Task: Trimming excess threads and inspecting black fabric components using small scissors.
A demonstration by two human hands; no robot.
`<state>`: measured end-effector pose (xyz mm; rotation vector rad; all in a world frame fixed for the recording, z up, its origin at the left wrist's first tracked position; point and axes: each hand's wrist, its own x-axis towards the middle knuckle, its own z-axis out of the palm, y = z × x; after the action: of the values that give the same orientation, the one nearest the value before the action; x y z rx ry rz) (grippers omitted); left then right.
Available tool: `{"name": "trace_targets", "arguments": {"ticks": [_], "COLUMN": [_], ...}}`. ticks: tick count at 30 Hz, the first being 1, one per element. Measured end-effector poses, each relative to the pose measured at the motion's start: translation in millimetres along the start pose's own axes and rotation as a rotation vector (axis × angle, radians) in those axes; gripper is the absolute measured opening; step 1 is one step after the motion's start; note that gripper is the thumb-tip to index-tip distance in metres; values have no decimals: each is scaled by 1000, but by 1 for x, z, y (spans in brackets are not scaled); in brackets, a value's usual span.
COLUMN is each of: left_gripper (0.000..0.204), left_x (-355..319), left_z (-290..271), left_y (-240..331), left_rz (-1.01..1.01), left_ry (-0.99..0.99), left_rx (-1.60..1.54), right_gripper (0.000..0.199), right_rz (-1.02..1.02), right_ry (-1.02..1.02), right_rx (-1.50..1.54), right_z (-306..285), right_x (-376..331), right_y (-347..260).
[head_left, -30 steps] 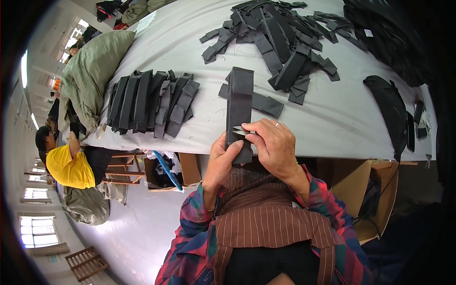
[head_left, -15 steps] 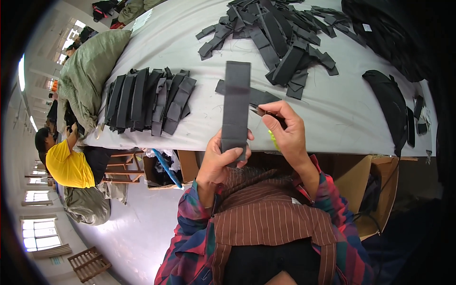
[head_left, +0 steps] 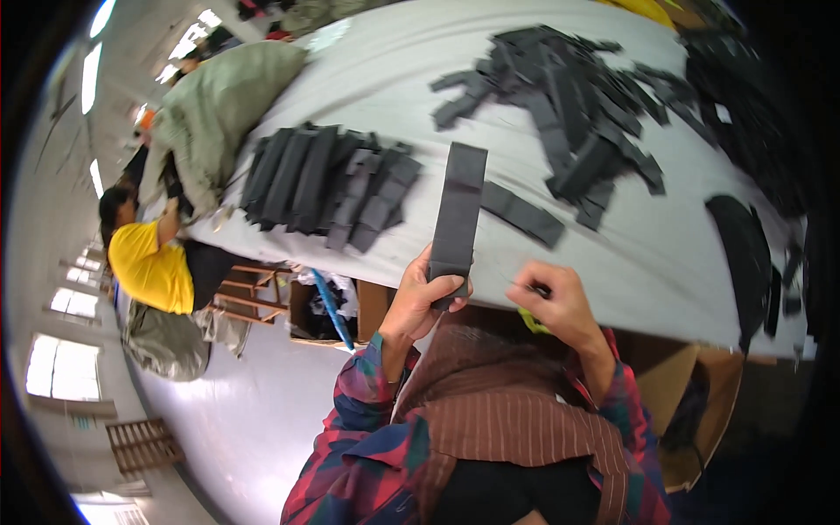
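Note:
My left hand (head_left: pixel 409 300) is closed on the lower end of a dark grey fabric strip (head_left: pixel 460 201), thumb across its front. The strip stands up toward the far side, over the table's near edge. To its right, my right hand (head_left: pixel 567 304) is curled round small dark thread snips (head_left: pixel 542 290), mostly hidden by the fingers. A yellow-green piece (head_left: pixel 532 321) shows under that hand. The right hand is apart from the held strip. Beyond the hands, a single loose strip (head_left: pixel 523 214) lies on the white-covered table (head_left: pixel 376 105).
A row of similar strips (head_left: pixel 297 179) lies at left, and a tangled heap of strips (head_left: pixel 569 96) farther back right. Black fabric pieces (head_left: pixel 739 262) lie at the right. A green sack (head_left: pixel 219 114) and a person in yellow (head_left: pixel 150 267) are at left. Cardboard boxes (head_left: pixel 717 411) stand below the table edge.
My right hand has moved down, away from the held strip, and its fingers have curled in more. The left hand still holds the strip. The whole view has shifted and tilted.

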<state>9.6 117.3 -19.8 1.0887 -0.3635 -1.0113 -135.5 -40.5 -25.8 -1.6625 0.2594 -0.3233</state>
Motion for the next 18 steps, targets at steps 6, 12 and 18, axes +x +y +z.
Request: {"name": "trace_targets", "arguments": {"ticks": [6,12,18], "left_gripper": [45,64,63], "left_x": [21,59,71], "left_z": [-75,-167,-234], "left_y": [63,166,160], "left_rz": [347,649,130], "left_ry": [375,1008,1140], "left_rx": [572,1671,1880], "right_gripper": [17,28,48], "right_rz": [27,-19,-160], "right_ry": [-81,285,319], "right_rx": [-285,-385,-749], "right_z": [-16,-31,-10], "right_x": [-7,11,46], "right_y": [33,33,56]}}
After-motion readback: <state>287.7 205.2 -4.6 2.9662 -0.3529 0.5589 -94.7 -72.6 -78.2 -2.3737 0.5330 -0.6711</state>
